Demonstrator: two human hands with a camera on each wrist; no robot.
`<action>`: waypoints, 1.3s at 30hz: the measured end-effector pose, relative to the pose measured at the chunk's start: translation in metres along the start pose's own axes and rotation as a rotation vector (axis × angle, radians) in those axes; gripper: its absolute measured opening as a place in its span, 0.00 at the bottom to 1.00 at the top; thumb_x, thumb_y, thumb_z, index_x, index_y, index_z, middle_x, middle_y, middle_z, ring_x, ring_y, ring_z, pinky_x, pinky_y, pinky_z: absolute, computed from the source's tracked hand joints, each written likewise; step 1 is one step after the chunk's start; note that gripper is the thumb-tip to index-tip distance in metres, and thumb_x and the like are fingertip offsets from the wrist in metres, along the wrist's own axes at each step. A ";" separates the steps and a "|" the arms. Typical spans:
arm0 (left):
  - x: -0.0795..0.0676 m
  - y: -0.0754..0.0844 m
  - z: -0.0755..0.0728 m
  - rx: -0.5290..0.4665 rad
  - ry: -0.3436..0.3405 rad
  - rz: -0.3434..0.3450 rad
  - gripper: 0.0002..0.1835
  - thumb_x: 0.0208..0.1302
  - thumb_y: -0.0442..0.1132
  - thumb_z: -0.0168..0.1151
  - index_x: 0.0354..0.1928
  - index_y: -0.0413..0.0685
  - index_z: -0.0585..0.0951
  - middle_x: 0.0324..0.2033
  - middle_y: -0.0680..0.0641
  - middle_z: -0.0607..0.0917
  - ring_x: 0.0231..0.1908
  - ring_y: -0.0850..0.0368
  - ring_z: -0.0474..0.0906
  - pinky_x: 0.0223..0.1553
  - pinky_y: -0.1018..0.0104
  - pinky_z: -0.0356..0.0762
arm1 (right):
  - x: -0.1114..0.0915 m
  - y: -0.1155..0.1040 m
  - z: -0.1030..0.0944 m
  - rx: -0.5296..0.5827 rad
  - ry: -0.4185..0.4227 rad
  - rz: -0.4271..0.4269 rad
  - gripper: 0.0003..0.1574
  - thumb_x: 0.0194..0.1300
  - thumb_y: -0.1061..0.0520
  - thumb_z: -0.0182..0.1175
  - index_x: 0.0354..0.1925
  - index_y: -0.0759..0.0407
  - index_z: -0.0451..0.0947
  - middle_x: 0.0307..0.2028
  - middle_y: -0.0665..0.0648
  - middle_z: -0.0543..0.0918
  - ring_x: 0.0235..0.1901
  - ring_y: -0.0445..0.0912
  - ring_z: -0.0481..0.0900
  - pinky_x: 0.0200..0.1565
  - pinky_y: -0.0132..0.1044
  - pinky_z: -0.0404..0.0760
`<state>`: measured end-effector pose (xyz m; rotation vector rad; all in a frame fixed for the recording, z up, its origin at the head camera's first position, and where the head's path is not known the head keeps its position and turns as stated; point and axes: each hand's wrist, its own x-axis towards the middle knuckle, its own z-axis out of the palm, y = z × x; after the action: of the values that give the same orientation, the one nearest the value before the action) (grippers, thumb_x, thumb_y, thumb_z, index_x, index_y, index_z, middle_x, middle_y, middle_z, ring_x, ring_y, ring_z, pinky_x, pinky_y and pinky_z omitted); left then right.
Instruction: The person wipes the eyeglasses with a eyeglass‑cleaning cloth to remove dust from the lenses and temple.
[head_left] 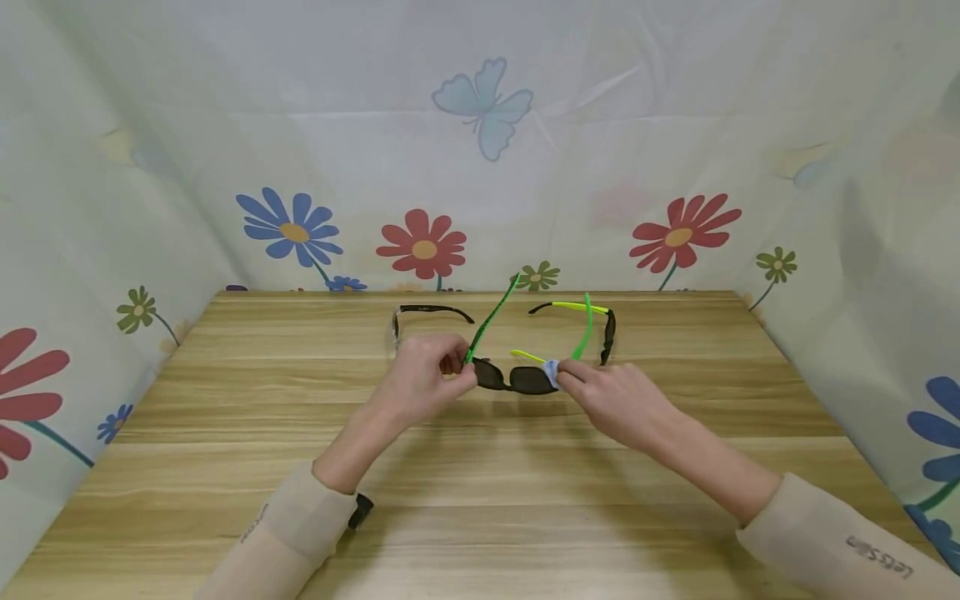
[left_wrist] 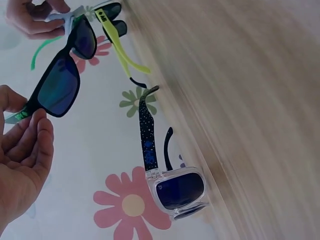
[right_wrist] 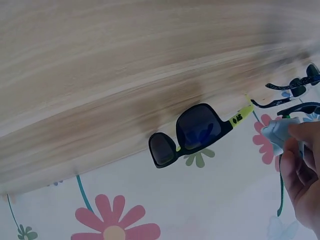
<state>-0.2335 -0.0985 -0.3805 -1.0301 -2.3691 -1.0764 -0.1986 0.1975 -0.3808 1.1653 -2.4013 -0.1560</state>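
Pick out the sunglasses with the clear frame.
The speckled-armed pair, on the table behind the left hand: its frame is see-through, while the yellow-armed pair and the green-armed pair both have black frames.

The head camera looks forward and down from above the wood-grain tabletop; the wrist cameras sit closer, facing the floral backdrop, the left one turned sideways, the right one nearly upside down; both show the green-armed sunglasses, upper left in the left-wrist frame, right edge in the right
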 end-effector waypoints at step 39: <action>0.006 -0.009 -0.004 0.084 0.027 -0.079 0.04 0.65 0.30 0.65 0.40 0.40 0.86 0.28 0.52 0.83 0.29 0.57 0.79 0.32 0.66 0.79 | -0.010 -0.009 0.006 -0.251 0.086 -0.353 0.41 0.80 0.70 0.18 0.49 0.63 0.82 0.40 0.56 0.76 0.22 0.45 0.76 0.17 0.30 0.67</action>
<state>-0.2437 -0.1024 -0.3793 -0.8941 -2.4299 -1.0022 -0.1893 0.1985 -0.3925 1.4289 -2.0145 -0.4940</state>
